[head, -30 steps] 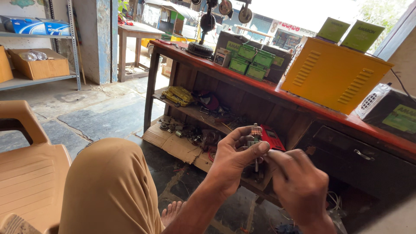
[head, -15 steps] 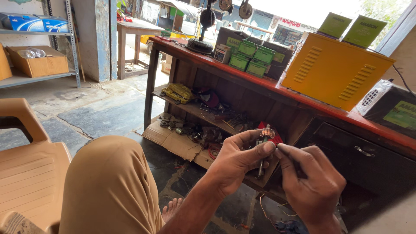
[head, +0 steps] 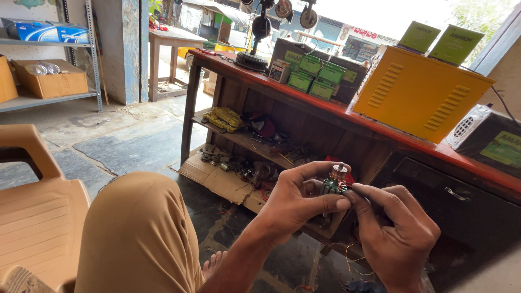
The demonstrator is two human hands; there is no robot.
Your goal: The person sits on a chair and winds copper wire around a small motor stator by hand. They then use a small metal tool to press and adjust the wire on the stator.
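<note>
Above my knee (head: 141, 228): left hand (head: 296, 203) clasps small motor armature (head: 335, 182); right hand (head: 396, 230) pinches at its side.

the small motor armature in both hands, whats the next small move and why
Probably a slight turn of the armature in the left hand, since its thumb and fingers already pinch it steady while the right hand fingertips press at its green winding side.

Shiny metal motor armature (head: 336, 179); glossy red wooden counter (head: 304, 100); matt cardboard (head: 222, 182).
</note>
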